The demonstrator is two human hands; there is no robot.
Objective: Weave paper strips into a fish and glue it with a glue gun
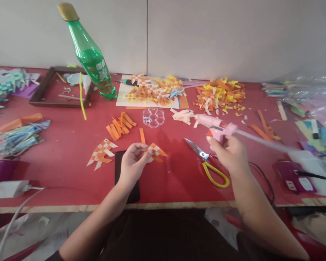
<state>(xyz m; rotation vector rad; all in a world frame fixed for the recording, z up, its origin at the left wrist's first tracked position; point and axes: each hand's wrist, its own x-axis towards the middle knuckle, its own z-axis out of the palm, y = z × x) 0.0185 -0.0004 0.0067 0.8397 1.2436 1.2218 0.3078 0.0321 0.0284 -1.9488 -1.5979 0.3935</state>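
My left hand pinches an orange and white woven paper fish just above the red table. My right hand grips a pink glue gun, whose nozzle points left and whose clear glue stick trails off to the right. A second woven paper fish lies to the left of my left hand. A dark phone lies under my left wrist. Scissors with yellow handles rest on the table between my hands.
A green bottle stands tilted at the back left beside a dark wooden frame. Orange strips, a clear flower-shaped box, a board of woven fish and a heap of paper scraps lie behind. Purple power strip at right.
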